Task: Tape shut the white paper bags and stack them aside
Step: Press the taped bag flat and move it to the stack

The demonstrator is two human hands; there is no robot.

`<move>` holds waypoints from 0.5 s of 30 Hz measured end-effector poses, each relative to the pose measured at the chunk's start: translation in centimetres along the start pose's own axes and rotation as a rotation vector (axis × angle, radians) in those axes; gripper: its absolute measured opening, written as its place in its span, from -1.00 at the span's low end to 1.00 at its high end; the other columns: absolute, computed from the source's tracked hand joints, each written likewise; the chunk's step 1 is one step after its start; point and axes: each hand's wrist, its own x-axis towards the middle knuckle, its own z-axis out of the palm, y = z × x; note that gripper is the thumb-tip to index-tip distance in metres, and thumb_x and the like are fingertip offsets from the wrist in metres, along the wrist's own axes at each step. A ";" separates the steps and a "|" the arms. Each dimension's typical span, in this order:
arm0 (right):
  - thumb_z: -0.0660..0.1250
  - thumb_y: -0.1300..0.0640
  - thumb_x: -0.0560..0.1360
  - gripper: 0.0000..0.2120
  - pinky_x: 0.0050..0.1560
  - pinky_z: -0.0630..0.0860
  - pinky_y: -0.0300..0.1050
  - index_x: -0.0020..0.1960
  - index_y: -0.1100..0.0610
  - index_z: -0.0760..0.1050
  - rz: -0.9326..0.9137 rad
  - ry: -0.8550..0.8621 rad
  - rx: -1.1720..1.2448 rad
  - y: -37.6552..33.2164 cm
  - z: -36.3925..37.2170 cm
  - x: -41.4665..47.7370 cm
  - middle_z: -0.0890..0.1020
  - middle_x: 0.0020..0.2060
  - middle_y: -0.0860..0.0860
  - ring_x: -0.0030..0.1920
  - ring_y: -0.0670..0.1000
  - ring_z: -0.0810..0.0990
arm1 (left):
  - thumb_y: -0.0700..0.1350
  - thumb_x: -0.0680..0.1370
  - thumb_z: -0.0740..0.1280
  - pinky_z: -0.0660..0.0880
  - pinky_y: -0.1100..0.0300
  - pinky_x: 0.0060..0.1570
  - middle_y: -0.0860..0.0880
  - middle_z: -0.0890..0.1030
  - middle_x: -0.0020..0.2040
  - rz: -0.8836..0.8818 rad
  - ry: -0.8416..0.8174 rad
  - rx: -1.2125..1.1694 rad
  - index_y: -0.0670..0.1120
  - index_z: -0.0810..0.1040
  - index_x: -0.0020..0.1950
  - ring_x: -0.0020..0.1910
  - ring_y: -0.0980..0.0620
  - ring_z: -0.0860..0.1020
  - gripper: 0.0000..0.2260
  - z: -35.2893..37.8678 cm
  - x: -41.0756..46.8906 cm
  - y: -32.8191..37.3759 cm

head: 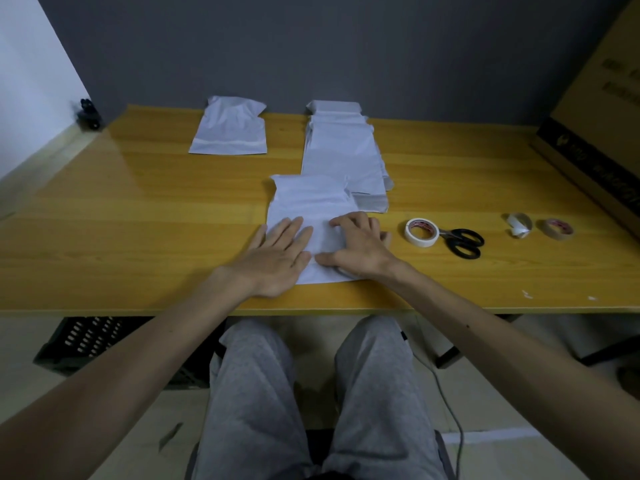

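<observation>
Both hands are down on one white paper bag (311, 199). It lies flat near the front edge of the desk (138, 209), about midway along it, and its far end overlaps the foot of the stack of bags (341, 150) that runs toward the back edge. The left hand (277, 252) is spread, fingers straight, palm pressing the paper. The right hand (356, 247) is arched with its fingertips planted on the bag; whether it nips a fold beneath the palm cannot be told.

The step looks like flattening and creasing the bag's near end ready for tape. To do it well, let the left hand act as the anchor while the right works the crease outward from the middle, pressing rather than dragging, since paper this thin probably wrinkles easily. The fold should sit square to the bag's sides.

Keep the left hand on the fold when reaching for the tape roll (421, 232). The roll sits just beyond the right hand along the front edge, against the scissors (462, 241). One taped bag (230, 128) lies alone by the back edge, likely where this one goes.
</observation>
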 end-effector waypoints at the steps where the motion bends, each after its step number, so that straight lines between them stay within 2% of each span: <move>1: 0.39 -0.26 0.35 -0.30 0.12 0.08 -0.07 0.41 -0.11 0.25 0.001 -0.002 0.001 -0.1 0.1 -0.1 0.24 0.32 -0.05 0.33 0.03 0.14 | 0.12 0.66 -0.21 -0.32 0.02 0.48 0.12 -0.36 0.53 -0.005 -0.004 0.017 0.08 -0.29 0.56 0.49 0.14 -0.37 -0.51 -0.1 0.0 0.0; 6: 0.35 -0.28 0.38 -0.32 0.19 0.09 -0.05 0.41 -0.12 0.23 -0.012 0.010 -0.025 -1.0 0.8 -0.6 0.21 0.30 -0.04 0.34 0.03 0.12 | 0.10 0.67 -0.22 -0.36 0.01 0.47 0.09 -0.37 0.53 0.018 0.002 0.096 0.06 -0.31 0.55 0.49 0.13 -0.39 -0.51 -0.7 -0.6 -0.9; 10: 0.31 -0.31 0.39 -0.32 0.18 0.10 -0.02 0.43 -0.13 0.20 -0.027 -0.009 -0.071 -1.4 0.6 -0.6 0.20 0.31 -0.02 0.34 0.05 0.12 | 0.01 0.68 -0.15 -0.33 0.12 0.48 -0.02 -0.30 0.56 0.070 0.158 0.188 -0.09 -0.17 0.58 0.51 0.08 -0.34 -0.51 -0.8 -0.5 -0.5; 15: 0.24 -0.36 0.41 -0.32 0.23 0.10 0.02 0.45 -0.15 0.17 -0.044 -0.003 -0.121 -0.9 0.8 -0.9 0.19 0.36 -0.02 0.37 0.06 0.10 | -0.05 0.69 -0.10 -0.27 0.28 0.44 0.05 -0.23 0.57 0.099 0.114 -0.053 -0.08 -0.16 0.58 0.52 0.17 -0.25 -0.53 0.0 -0.2 -0.2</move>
